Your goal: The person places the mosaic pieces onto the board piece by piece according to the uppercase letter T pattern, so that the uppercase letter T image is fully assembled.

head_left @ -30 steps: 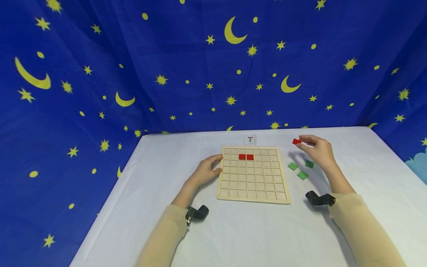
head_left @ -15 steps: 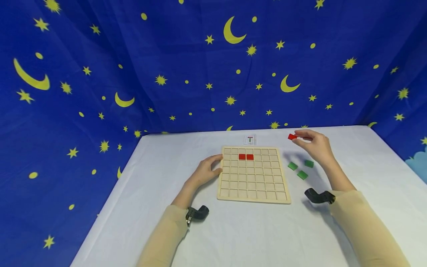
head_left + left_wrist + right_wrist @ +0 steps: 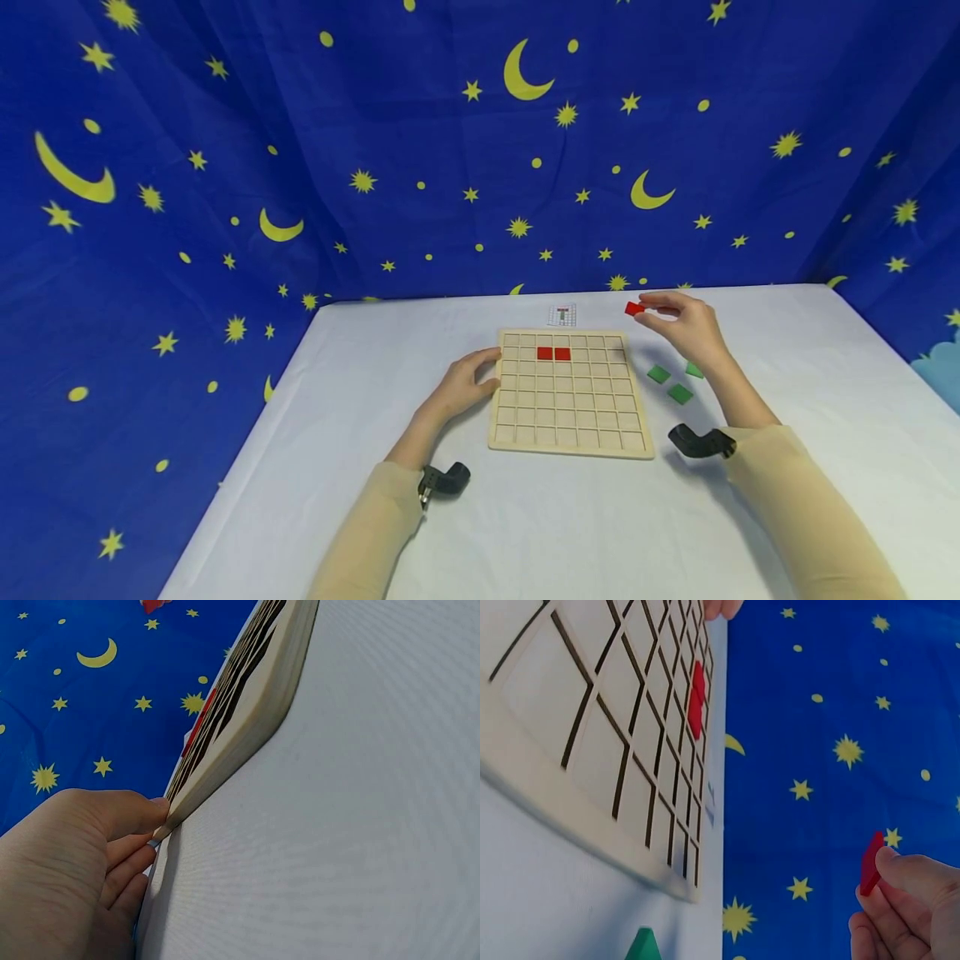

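Observation:
A square wooden grid board [image 3: 572, 404] lies on the white table, with two red tiles [image 3: 553, 354] side by side in its second row from the far edge. My left hand [image 3: 459, 385] holds the board's left edge, and the left wrist view shows the thumb [image 3: 135, 812] on the rim with the other fingers lower at the side. Between thumb and fingertips my right hand [image 3: 686, 327] pinches another red tile [image 3: 871, 862], raised above the table past the board's far right corner. Several squares of the board stand bare.
Three green tiles [image 3: 680, 393] lie on the table right of the board, one partly hidden by the right wrist. Behind the board lies a small printed grid card [image 3: 562, 314] with a red and green pattern. A blue star-and-moon curtain [image 3: 420, 150] closes off the back.
My right hand has moved left with the pinched red tile, rising slightly at first, and is now closer to the board. The left hand and the board have stayed in place.

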A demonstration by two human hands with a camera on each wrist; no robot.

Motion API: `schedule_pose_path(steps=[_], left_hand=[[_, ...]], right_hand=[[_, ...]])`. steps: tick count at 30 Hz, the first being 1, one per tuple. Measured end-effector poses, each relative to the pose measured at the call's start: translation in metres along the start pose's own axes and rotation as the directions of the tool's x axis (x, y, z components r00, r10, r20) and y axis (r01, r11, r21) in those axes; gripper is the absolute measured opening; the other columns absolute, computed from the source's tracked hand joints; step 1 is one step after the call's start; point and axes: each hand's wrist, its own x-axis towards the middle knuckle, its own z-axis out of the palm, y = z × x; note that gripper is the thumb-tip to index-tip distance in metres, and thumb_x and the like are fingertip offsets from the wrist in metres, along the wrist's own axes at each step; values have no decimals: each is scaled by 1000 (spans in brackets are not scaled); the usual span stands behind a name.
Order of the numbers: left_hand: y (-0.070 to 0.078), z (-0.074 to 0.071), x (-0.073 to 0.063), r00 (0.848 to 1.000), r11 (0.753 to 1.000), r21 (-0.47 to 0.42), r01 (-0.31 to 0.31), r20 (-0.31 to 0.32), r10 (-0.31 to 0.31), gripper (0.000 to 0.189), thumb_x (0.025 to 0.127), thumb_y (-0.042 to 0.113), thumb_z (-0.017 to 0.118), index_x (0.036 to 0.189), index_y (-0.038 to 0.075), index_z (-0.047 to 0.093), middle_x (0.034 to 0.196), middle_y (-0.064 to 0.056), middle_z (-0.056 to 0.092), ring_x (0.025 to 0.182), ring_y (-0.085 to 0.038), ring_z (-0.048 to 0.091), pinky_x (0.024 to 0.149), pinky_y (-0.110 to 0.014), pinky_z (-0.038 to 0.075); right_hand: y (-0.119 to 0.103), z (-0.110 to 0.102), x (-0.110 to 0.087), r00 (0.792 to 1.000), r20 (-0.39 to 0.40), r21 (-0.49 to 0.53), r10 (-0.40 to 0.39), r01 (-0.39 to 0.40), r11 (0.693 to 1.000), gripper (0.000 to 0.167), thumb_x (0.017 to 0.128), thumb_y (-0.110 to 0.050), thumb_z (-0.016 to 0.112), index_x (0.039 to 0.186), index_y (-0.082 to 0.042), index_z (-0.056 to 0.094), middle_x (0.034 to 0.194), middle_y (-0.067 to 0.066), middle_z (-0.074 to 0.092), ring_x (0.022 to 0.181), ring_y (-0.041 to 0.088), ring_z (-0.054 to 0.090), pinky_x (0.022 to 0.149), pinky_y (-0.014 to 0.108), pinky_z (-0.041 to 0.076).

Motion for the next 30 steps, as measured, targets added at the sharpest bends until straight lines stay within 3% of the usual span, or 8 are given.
schedule_pose_path(steps=[2,8,17,30], left_hand=[[0,0,0,1000,1000,-5,5,3,-5,54,86,10,67,136,2,48,136,-10,51,130,-25,40,110,-35,29],[0,-1,-1,1000,1000,-8,10,5,-10,53,87,9,66,136,2,48,137,-11,50,130,-25,40,110,-36,29],[1,0,0,999,999,-5,48,9,-48,53,88,11,65,137,4,48,138,-9,49,131,-23,39,111,-35,28],[1,-1,0,999,999,-14,39,5,-39,54,87,10,66,137,3,47,135,-9,51,130,-24,40,110,-35,29]], right_hand=[[-15,1,-5,1000,12,2,-16,16,1000,52,81,-49,69,120,-15,65,118,6,64,113,28,55,77,64,47],[-40,7,-13,996,44,56,-79,76,996,44,85,-31,71,118,-2,64,116,17,63,111,38,55,95,55,43],[-41,25,-12,992,82,96,-100,92,991,42,86,-27,71,119,-3,63,117,15,64,109,35,57,93,51,46],[-42,39,-19,989,126,89,-71,60,994,42,87,-23,69,123,-4,60,118,16,62,112,37,55,95,53,43]])
